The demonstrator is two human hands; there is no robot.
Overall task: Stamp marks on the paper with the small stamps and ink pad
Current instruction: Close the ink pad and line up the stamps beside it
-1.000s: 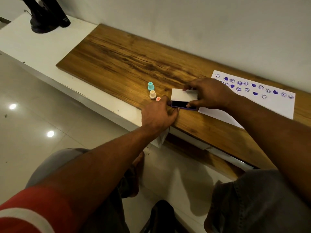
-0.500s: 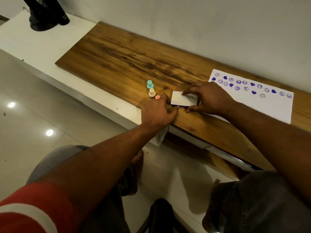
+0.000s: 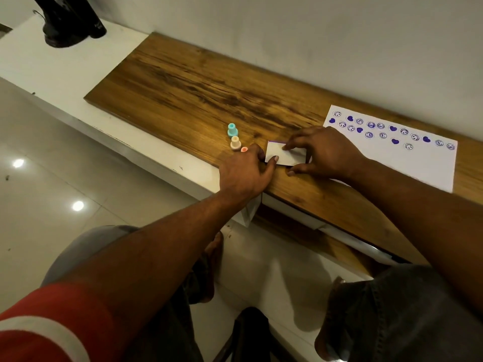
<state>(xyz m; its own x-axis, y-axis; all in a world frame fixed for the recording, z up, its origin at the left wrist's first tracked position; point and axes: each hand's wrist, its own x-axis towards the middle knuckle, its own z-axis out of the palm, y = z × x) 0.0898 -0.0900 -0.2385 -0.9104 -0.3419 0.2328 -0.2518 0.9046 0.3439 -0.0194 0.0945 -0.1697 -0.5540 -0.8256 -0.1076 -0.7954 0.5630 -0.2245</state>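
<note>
Head view looks down on a wooden board (image 3: 183, 82) set against a pale wall, and everything below is placed relative to the white ink pad (image 3: 286, 155) near the board's front edge. Far to its upper left, a black object (image 3: 70, 19) is cut off by the frame's top, so its kind is unclear. Just left of the ink pad stand three small stamps in a short row: a teal stamp (image 3: 232, 130) farthest back, a cream stamp (image 3: 235, 142) in front of it, and an orange stamp (image 3: 244, 149) nearest, mostly hidden behind the left hand (image 3: 244, 173). That hand lies curled at the pad's left end, thumb tip resting on its white lid; its other fingers are hidden, so how they grip cannot be told. The pad looks closed, only a thin purple sliver showing along its back edge. At the pad's right end the right hand (image 3: 326, 152) spans it, fingertips pressing the lid's top and thumb along the near edge. Right of the pad lies the paper (image 3: 418, 168), its near left corner covered by the right forearm, carrying purple hearts and round face marks too small to read.
</note>
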